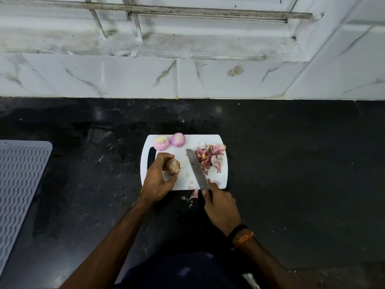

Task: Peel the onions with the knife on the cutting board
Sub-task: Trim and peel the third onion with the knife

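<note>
White cutting board (pixel 220 180) on a black countertop (pixel 291 163); two pink-and-white peeled onions (pixel 169 141); one brown unpeeled onion (pixel 174 166); pink, red and tan onion skins (pixel 210 157); grey knife blade (pixel 196 168); grey wavy-ribbed mat (pixel 20 180); white, grey-veined wall tiles (pixel 125 78); black and orange wristbands (pixel 241 236).
</note>
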The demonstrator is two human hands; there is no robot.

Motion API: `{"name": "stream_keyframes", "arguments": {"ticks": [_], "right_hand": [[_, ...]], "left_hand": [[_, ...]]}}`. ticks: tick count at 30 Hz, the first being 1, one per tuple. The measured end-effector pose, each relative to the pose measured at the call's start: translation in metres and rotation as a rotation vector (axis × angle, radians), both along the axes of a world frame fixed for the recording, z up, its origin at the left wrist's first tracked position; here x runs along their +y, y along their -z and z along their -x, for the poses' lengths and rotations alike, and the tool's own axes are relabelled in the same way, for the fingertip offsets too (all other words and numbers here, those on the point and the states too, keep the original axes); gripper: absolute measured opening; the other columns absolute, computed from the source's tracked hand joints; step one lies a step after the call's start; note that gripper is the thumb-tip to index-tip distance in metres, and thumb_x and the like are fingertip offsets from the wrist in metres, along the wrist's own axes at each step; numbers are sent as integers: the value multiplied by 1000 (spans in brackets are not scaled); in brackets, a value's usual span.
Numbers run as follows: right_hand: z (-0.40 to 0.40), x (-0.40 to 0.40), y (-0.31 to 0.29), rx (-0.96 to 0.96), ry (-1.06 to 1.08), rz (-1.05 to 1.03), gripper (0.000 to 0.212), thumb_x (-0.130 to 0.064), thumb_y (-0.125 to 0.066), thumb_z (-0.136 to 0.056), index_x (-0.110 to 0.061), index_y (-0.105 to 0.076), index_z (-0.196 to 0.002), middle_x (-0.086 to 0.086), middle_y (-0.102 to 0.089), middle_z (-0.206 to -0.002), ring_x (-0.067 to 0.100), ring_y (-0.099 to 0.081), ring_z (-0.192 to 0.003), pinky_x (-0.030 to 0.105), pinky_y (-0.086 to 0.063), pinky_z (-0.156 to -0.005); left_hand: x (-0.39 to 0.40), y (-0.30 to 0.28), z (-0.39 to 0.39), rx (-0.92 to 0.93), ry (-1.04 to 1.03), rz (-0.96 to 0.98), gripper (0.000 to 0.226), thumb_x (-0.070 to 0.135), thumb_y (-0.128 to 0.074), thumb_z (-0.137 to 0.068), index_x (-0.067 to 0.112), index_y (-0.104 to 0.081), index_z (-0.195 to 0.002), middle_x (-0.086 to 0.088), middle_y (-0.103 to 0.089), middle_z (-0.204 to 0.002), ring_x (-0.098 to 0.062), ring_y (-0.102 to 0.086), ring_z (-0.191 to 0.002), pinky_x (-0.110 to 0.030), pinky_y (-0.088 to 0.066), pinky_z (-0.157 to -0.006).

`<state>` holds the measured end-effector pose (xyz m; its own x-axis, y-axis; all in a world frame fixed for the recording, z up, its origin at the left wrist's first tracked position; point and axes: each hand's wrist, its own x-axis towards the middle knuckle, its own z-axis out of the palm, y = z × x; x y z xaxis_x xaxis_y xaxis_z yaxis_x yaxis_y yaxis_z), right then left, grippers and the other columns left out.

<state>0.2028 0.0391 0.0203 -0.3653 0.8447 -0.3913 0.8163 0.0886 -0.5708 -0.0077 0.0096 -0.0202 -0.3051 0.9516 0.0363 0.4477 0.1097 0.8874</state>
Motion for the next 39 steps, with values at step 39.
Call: {"name": "stream_keyframes", "arguments": {"ticks": [39], "right_hand": [[10, -17, -20, 25, -137, -108, 38, -32, -35, -107, -20, -36, -144, -2, -67, -96, 12, -62, -79, 31, -52, -77]], "left_hand": [[19, -3, 6, 88, 133, 129, 54, 29, -89, -73, 16, -67, -120, 3, -71, -111, -11, -66, -97, -27, -57, -86]]}}
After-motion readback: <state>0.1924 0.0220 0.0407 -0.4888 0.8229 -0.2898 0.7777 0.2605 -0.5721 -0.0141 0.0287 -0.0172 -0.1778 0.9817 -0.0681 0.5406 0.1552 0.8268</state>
